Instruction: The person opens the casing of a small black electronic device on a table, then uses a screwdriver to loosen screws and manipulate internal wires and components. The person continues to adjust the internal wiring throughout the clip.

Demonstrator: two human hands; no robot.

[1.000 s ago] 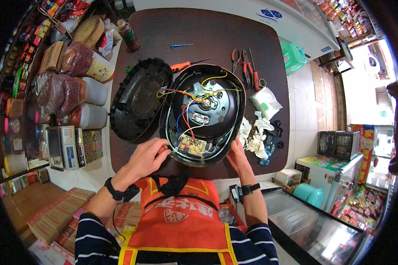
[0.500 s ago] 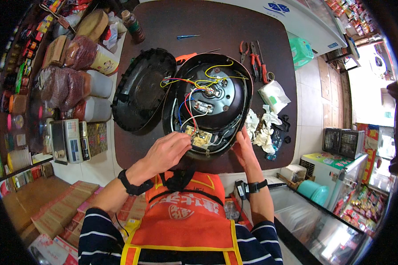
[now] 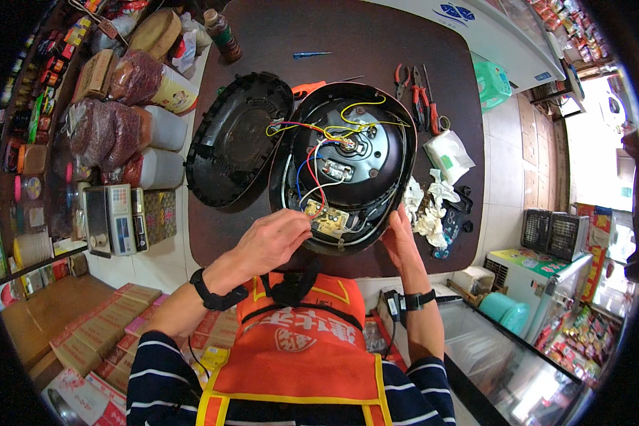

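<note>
An opened, upturned appliance, apparently a rice cooker [image 3: 385, 156], lies on the dark table with its metal underside and coloured wires [image 3: 312, 167] exposed. At its near edge sits a tan circuit board [image 3: 328, 221]. My left hand [image 3: 277, 238] is closed in a pinch at the board's left edge; whatever its fingertips grip is hidden. Around the housing's near right rim, my right hand [image 3: 400, 241] has its thumb up along the side and its fingers mostly out of sight, gripping it. The detached black bottom cover [image 3: 234, 142] rests left of the appliance, against its side.
Pliers [image 3: 419, 103] and a slim screwdriver [image 3: 426, 85] lie at the right, above a tissue pack [image 3: 447, 155] and crumpled tissues [image 3: 431, 216]. A blue pen-like tool [image 3: 312, 55] and a bottle [image 3: 222, 35] are farther back. Left of the table is a scale [image 3: 113, 220].
The view has shifted slightly, so the table's things appear a little further right. My left hand stays at the board's left edge, and my right hand stays on the rim.
</note>
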